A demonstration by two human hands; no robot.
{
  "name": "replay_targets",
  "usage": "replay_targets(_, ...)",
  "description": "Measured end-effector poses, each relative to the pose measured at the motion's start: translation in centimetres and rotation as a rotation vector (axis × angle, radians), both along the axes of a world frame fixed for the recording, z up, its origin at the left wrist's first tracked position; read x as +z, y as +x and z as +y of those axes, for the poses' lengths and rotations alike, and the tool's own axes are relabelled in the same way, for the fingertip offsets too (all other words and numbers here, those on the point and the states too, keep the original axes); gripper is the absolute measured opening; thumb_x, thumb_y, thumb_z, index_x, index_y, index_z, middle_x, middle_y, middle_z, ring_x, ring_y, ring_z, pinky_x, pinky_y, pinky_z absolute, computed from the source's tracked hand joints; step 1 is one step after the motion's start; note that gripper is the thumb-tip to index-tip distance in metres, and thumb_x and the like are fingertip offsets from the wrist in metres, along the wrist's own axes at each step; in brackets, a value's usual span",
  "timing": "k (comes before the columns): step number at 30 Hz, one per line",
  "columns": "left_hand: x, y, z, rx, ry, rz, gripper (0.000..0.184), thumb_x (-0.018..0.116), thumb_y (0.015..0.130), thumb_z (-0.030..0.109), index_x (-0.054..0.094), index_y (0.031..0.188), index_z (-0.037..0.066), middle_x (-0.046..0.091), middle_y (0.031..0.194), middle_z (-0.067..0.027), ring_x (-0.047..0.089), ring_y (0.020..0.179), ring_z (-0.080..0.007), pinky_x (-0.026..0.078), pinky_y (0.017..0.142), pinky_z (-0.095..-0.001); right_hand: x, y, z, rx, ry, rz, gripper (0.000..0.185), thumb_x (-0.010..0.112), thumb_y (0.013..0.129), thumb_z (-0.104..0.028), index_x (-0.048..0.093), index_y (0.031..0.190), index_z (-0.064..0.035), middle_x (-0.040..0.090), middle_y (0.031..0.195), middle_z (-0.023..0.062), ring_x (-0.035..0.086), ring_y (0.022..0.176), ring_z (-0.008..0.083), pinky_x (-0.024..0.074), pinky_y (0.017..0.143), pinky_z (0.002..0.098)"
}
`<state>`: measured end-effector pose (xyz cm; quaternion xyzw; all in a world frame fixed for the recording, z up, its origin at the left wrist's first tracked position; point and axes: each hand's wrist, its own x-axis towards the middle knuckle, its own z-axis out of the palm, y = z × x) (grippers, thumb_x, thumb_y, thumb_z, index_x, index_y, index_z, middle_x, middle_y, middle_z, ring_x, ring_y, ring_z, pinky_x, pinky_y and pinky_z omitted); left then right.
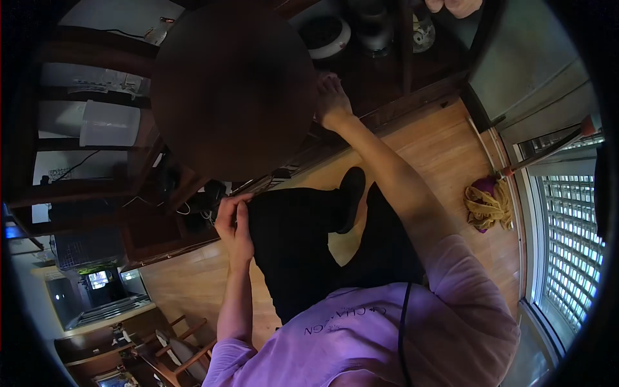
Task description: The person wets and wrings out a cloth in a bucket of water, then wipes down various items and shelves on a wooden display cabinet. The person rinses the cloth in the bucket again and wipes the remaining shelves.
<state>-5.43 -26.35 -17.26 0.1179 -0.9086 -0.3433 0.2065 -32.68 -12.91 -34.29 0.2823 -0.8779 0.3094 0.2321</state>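
My left hand (235, 226) is beside my bent knee, near the cabinet's lower edge. Its fingers are curled and close together, and what they hold, if anything, is too small to name. My right hand (333, 103) reaches forward to the dark wooden cabinet (380, 90). Its fingers are bent, with the tips partly lost behind a large, blurred dark round shape (232, 90) that covers much of the cabinet. A white-rimmed round object (342, 45) stands on the shelf beyond my right hand.
Another person's fingers (454, 6) show at the top right. Glass jars (422, 35) and a white tub (109, 124) sit on shelves. A mop (488, 203) rests on the wooden floor (419, 155) by a shuttered window (570, 226). Wooden chairs (184, 348) stand at the lower left.
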Motion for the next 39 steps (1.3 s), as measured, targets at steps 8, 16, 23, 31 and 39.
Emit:
replay_targets(8, 2.0, -6.1, -5.3, 0.113, -0.376, 0.238, 0.013, 0.058, 0.094, 0.006, 0.068, 0.100, 0.000, 0.065, 0.088, -0.0065, 0.060, 0.081, -0.0139, 0.047, 0.072, -0.0254, 1.3, -3.5, -4.2, -0.124, 0.315, -0.108, 0.053, 0.042, 0.096, -0.030, 0.042, 0.138, 0.0020, 0.038, 0.141, 0.0326, 0.038, 0.127, 0.0482, 0.0291, 0.105, 0.0596)
replay_targets(16, 1.3, -2.9, -2.0, 0.020, -0.188, -0.029, 0.015, 0.060, 0.090, 0.001, 0.071, 0.100, -0.001, 0.065, 0.076, -0.0066, 0.058, 0.064, -0.0103, 0.046, 0.060, -0.0212, 0.5, -5.2, -3.5, 0.119, 0.529, 0.217, 0.040, 0.046, 0.095, -0.024, 0.057, 0.124, 0.0001, 0.049, 0.131, 0.0273, 0.044, 0.123, 0.0467, 0.0374, 0.099, 0.0583)
replay_targets(23, 6.4, -10.0, 6.2, -0.573, -0.012, -0.336, 0.020, 0.063, 0.083, -0.003, 0.071, 0.102, 0.001, 0.066, 0.080, -0.0093, 0.065, 0.071, -0.0158, 0.051, 0.065, -0.0236, 6.3, -3.0, 3.1, 0.629, 0.564, -1.046, 0.042, 0.048, 0.092, -0.024, 0.052, 0.132, -0.0153, 0.052, 0.131, 0.0160, 0.040, 0.129, 0.0417, 0.0377, 0.103, 0.0548)
replay_targets(31, -2.3, -31.1, 13.5, 0.383, 1.163, -0.390, 0.055, 0.059, 0.093, 0.024, 0.035, 0.141, 0.012, 0.039, 0.139, -0.0164, 0.050, 0.116, -0.0371, 0.049, 0.092, -0.0535, 3.6, -0.2, 3.7, 0.256, 0.500, -0.547, 0.054, 0.046, 0.094, -0.040, 0.047, 0.139, -0.0108, 0.045, 0.144, 0.0112, 0.029, 0.139, 0.0363, 0.0146, 0.117, 0.0491)
replay_targets(39, -10.1, -37.8, 9.7, 0.348, 1.521, -0.128, 0.074, 0.063, 0.086, 0.055, 0.029, 0.144, 0.023, 0.033, 0.143, -0.0138, 0.042, 0.123, -0.0399, 0.056, 0.085, -0.0539, -1.3, 0.6, 6.1, 0.090, 0.208, -0.035, 0.050, 0.049, 0.092, -0.041, 0.056, 0.132, -0.0114, 0.051, 0.138, 0.0089, 0.040, 0.132, 0.0340, 0.0210, 0.115, 0.0480)
